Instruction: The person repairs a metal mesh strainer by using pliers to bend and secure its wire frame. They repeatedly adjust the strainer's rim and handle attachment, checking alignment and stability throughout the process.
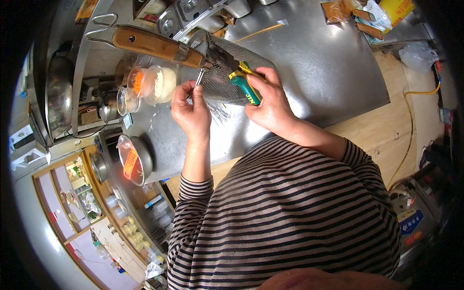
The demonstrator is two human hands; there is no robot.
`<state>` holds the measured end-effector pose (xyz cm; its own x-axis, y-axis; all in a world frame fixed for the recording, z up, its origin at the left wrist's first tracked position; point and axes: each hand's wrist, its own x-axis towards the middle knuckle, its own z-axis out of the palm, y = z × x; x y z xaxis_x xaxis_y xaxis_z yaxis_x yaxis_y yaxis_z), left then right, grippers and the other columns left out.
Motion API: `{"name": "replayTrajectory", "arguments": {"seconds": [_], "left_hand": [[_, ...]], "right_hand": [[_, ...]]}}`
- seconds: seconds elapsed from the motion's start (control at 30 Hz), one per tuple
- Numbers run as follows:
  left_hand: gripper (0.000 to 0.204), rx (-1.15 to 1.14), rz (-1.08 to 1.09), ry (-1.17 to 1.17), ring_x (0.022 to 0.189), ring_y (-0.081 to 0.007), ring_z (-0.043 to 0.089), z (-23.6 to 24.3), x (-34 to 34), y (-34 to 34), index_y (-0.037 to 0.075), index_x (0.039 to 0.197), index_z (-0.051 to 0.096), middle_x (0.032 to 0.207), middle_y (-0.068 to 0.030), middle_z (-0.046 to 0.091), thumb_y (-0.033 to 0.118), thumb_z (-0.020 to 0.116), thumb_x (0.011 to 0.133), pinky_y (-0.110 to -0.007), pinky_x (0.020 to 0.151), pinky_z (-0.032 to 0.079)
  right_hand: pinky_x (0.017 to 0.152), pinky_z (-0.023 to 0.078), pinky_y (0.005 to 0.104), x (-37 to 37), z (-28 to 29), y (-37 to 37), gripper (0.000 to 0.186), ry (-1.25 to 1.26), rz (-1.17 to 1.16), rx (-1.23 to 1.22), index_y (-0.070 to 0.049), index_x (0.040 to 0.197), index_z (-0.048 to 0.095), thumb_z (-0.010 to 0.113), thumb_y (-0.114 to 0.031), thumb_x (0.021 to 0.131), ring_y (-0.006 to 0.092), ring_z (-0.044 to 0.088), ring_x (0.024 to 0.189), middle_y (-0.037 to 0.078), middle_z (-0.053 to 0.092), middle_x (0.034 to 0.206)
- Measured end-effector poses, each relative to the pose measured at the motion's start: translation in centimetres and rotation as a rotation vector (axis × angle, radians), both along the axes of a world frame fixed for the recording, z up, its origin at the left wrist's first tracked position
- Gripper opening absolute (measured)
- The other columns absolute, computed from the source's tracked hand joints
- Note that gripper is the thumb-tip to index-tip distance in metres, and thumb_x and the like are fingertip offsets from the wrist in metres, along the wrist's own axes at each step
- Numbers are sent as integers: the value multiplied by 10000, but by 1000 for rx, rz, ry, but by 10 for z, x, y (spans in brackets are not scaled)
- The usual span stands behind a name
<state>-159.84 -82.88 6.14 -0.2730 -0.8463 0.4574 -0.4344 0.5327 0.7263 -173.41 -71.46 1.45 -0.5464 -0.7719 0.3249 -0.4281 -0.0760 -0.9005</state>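
A wire-mesh strainer (224, 92) lies on the steel table, its wooden handle (152, 46) pointing to the far left and ending in a bent wire hook. My right hand (270, 99) is closed round the green and yellow grips of a pair of pliers (245, 84). The dark plier jaws lie over the mesh near the metal collar of the handle; whether they grip anything is hard to see. My left hand (190, 108) pinches a thin metal wire (199, 77) just below the handle's end. Loose wire strands (220, 113) fan out from the mesh edge between my hands.
The steel table (333, 72) extends right. Left of the strainer stand tubs of white shreds (163, 84) and orange shreds (137, 81). A metal bowl (145, 162) sits at the left edge. Lidded steel containers (181, 17) line the back; bags (333, 12) lie far right.
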Motion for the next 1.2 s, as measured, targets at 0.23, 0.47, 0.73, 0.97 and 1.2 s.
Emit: {"name": "replayTrajectory", "arguments": {"seconds": [0.23, 0.47, 0.73, 0.97, 1.2], "left_hand": [[66, -52, -31, -75, 711, -161, 569, 4, -3, 9, -1, 859, 625, 790, -73, 614, -4, 670, 810, -275, 672, 469], [49, -107, -41, -147, 753, -74, 527, 4, -5, 15, -16, 893, 628, 812, -6, 609, 4, 654, 856, -220, 712, 442], [97, -152, -128, -211, 755, -272, 576, 7, -14, 32, 18, 840, 615, 807, -101, 623, -8, 678, 771, -357, 701, 456], [131, -242, -173, -236, 716, -300, 544, 3, -29, 44, 15, 830, 594, 762, -109, 591, -30, 678, 740, -387, 656, 429], [145, -323, -194, -248, 724, -309, 543, -12, -31, 49, 18, 821, 594, 759, -114, 593, -41, 670, 712, -394, 659, 427]], "right_hand": [[845, 460, 433, -5, 9, -6, 502, -20, 58, -28, -10, 1101, 537, 666, -19, 616, 357, 523, 1004, 178, 487, 1065], [825, 468, 466, -7, 21, -3, 511, -138, 81, 201, 38, 1153, 421, 662, -16, 706, 424, 581, 933, 245, 545, 986], [824, 467, 495, -17, 30, -2, 441, -197, 114, 458, 22, 1190, 418, 625, -144, 838, 450, 589, 976, 285, 597, 1014], [794, 488, 479, -20, 12, -4, 379, -288, 71, 451, 31, 1097, 482, 641, -203, 845, 437, 615, 899, 260, 630, 919], [776, 488, 426, -25, -20, 1, 300, -418, 145, 421, -5, 1040, 552, 654, -191, 828, 377, 630, 870, 209, 642, 916]]}}
